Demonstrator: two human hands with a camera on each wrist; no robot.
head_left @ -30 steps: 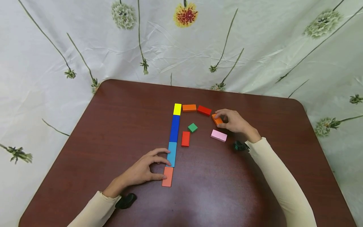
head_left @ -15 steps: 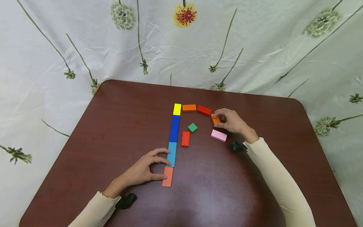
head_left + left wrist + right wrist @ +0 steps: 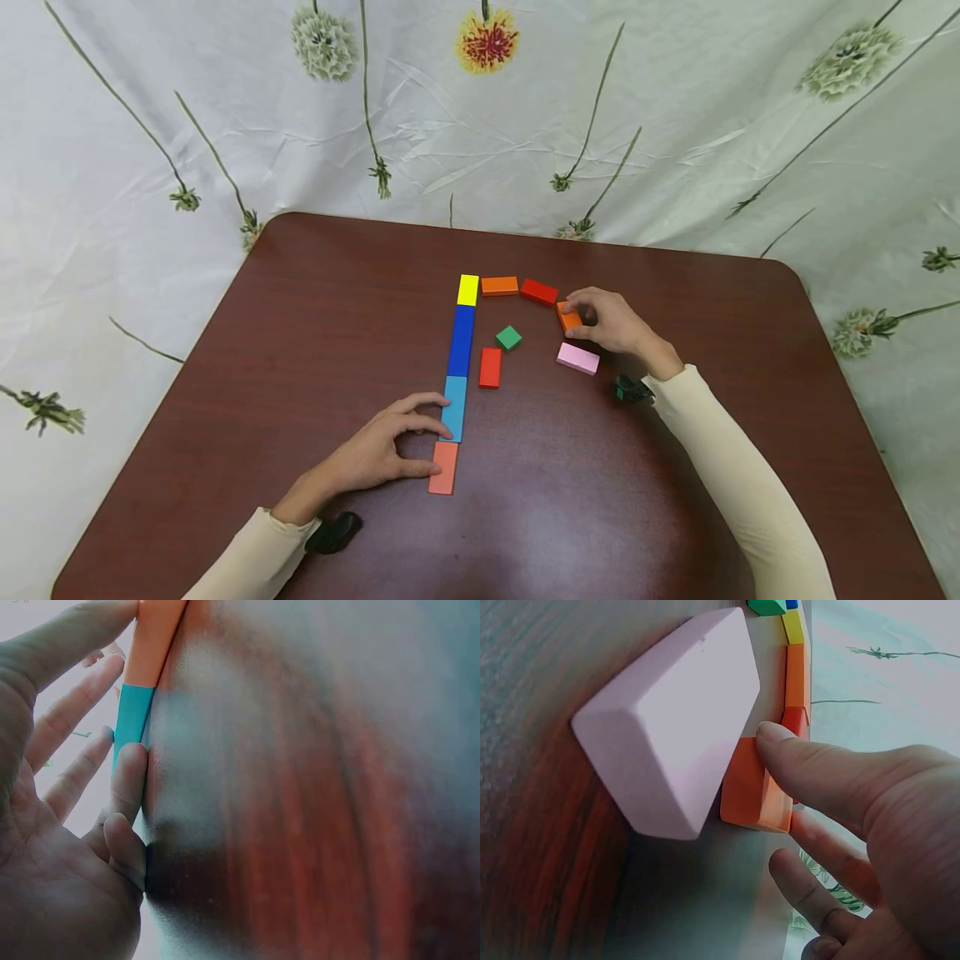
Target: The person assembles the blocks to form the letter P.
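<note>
My right hand [image 3: 615, 321] pinches an orange block [image 3: 742, 787] between thumb and fingers, flat on the table just past the end of a red block [image 3: 539, 291]. Near that hand lies a pink block [image 3: 577, 358], large in the right wrist view. My left hand [image 3: 371, 450] rests with spread fingers along a straight column: its thumb touches the salmon block [image 3: 446, 479], and its fingertips touch the light blue block [image 3: 455, 396]. A dark blue block [image 3: 461, 342] and a yellow block [image 3: 468, 290] continue that column away from me. Another orange block [image 3: 499, 287] lies right of the yellow one.
Inside the bend formed by the blocks lie a green block [image 3: 508, 337] and an upright-lying red block [image 3: 490, 368]. Everything sits on a dark brown table [image 3: 337, 292]. A white flowered cloth [image 3: 420, 108] hangs behind its far edge.
My right hand has shifted slightly left with the orange block, bringing it closer to the red block's end. The left hand has stayed in place.
</note>
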